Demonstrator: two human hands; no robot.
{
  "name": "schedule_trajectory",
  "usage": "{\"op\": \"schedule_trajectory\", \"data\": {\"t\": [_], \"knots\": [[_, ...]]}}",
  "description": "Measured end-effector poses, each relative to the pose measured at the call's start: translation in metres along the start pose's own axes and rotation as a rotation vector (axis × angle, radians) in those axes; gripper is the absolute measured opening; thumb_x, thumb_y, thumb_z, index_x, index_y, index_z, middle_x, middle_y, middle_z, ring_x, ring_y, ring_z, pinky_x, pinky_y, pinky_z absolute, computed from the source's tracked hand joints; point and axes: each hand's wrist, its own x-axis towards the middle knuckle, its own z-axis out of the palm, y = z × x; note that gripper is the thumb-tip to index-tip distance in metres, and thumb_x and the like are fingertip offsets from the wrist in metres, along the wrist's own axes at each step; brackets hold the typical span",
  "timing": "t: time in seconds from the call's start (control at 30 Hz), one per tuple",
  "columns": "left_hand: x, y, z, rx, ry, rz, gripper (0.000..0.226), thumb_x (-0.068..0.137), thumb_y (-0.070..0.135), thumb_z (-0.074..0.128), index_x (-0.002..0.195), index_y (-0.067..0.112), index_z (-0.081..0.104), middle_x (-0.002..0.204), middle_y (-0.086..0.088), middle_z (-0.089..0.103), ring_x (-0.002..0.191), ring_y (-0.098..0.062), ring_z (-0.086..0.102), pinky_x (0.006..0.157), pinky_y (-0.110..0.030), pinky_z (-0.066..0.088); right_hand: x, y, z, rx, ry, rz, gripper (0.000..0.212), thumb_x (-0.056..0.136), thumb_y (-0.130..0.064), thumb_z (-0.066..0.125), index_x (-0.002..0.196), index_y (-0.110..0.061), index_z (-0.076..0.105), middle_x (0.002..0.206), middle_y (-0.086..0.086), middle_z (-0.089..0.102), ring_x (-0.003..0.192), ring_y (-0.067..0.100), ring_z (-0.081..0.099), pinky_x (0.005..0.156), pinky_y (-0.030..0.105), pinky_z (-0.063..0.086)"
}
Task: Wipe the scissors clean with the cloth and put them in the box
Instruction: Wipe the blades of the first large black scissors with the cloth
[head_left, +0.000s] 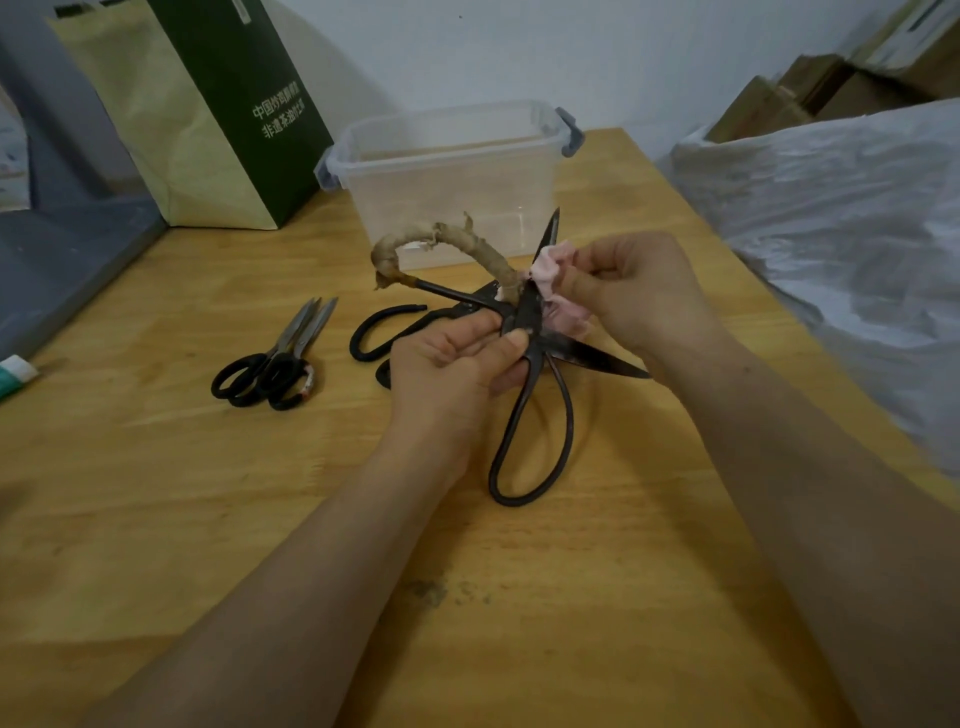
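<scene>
Left hand (457, 364) covers the black scissors' (530, 322) pivot; tube (15, 371) cut off by the left edge.

Wood table (156, 493): box (452, 176), scissors (275, 358), bag (208, 114)

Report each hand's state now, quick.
Left hand: closed, gripping the black iron scissors at the pivot.
Right hand: closed, pinching the pink cloth against the upper blade.

Left hand (457, 364) pinched shut, right hand (639, 291) likewise (both forearms extended forward).
</scene>
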Motion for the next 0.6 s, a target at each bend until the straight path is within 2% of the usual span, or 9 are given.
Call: {"op": "schedule_trajectory", "data": {"t": [0.07, 0.13, 0.2, 0.27, 0.33, 0.4, 0.5, 0.6], "knots": [[0.0, -0.001, -0.001, -0.005, 0.01, -0.008, 0.019, 0.086, -0.006, 0.06, 0.101, 0.001, 0.068, 0.085, -0.009, 0.075, 0.075, -0.019, 0.072, 0.06, -0.02, 0.055, -0.001, 0.0, -0.003, 0.01, -0.104, 0.033, 0.015, 0.082, -0.014, 0.072, 0.072, -0.002, 0.07, 0.063, 0.007, 0.069, 0.057, 0.008, 0.06, 0.056, 0.019, 0.049], [0.0, 0.0, -0.002, -0.011, -0.001, -0.005, 0.022, 0.087, -0.008, 0.057, 0.108, -0.005, 0.065, 0.088, -0.013, 0.074, 0.073, -0.021, 0.072, 0.059, -0.023, 0.056, -0.006, -0.001, -0.005, -0.028, -0.239, 0.068, 0.006, 0.078, -0.012, 0.075, 0.075, -0.009, 0.072, 0.069, 0.009, 0.071, 0.059, 0.008, 0.062, 0.06, 0.021, 0.052], [0.0, 0.001, -0.003, 0.005, -0.035, 0.006, 0.02, 0.087, -0.009, 0.056, 0.104, -0.003, 0.066, 0.084, -0.01, 0.075, 0.07, -0.018, 0.073, 0.057, -0.021, 0.055, -0.007, 0.0, -0.004, -0.001, -0.203, 0.078, 0.005, 0.079, -0.011, 0.074, 0.076, -0.007, 0.071, 0.07, 0.014, 0.069, 0.056, 0.009, 0.06, 0.056, 0.02, 0.051], [0.001, 0.003, -0.003, 0.025, -0.057, 0.018, 0.022, 0.086, -0.01, 0.056, 0.091, 0.008, 0.067, 0.075, -0.002, 0.075, 0.066, -0.014, 0.072, 0.055, -0.017, 0.054, -0.006, -0.001, 0.0, 0.062, -0.126, 0.069, 0.01, 0.083, -0.01, 0.07, 0.073, -0.008, 0.068, 0.063, 0.009, 0.064, 0.047, 0.003, 0.056, 0.045, 0.015, 0.045], [0.003, 0.002, -0.002, 0.033, -0.044, 0.015, 0.025, 0.085, -0.01, 0.059, 0.087, 0.014, 0.067, 0.073, 0.002, 0.075, 0.067, -0.011, 0.072, 0.056, -0.016, 0.054, -0.005, -0.002, 0.004, 0.106, -0.068, 0.092, 0.017, 0.088, -0.009, 0.065, 0.071, -0.009, 0.064, 0.059, 0.005, 0.059, 0.042, 0.0, 0.053, 0.041, 0.013, 0.038], [0.003, 0.0, 0.0, 0.05, -0.028, -0.002, 0.022, 0.083, -0.008, 0.063, 0.098, 0.007, 0.067, 0.08, -0.002, 0.075, 0.071, -0.012, 0.072, 0.059, -0.018, 0.055, -0.002, -0.003, 0.004, 0.13, -0.018, 0.128, 0.019, 0.092, -0.011, 0.06, 0.074, -0.007, 0.062, 0.059, 0.007, 0.056, 0.039, 0.002, 0.051, 0.04, 0.014, 0.036], [0.002, -0.001, 0.002, 0.065, -0.02, -0.031, 0.039, 0.082, -0.007, 0.065, 0.12, -0.007, 0.059, 0.099, -0.013, 0.072, 0.076, -0.014, 0.072, 0.061, -0.018, 0.055, 0.001, -0.004, 0.002, 0.108, 0.01, 0.157, 0.018, 0.095, -0.016, 0.055, 0.085, -0.004, 0.065, 0.064, 0.009, 0.06, 0.048, 0.011, 0.053, 0.048, 0.022, 0.039], [0.002, -0.001, 0.002, 0.088, -0.043, -0.028, 0.039, 0.082, -0.007, 0.065, 0.12, -0.007, 0.059, 0.098, -0.012, 0.073, 0.078, -0.014, 0.072, 0.061, -0.018, 0.055, 0.003, -0.004, 0.0, 0.183, 0.014, 0.197, 0.02, 0.098, -0.016, 0.05, 0.093, -0.005, 0.065, 0.06, 0.005, 0.063, 0.043, 0.01, 0.053, 0.043, 0.018, 0.039]]}}
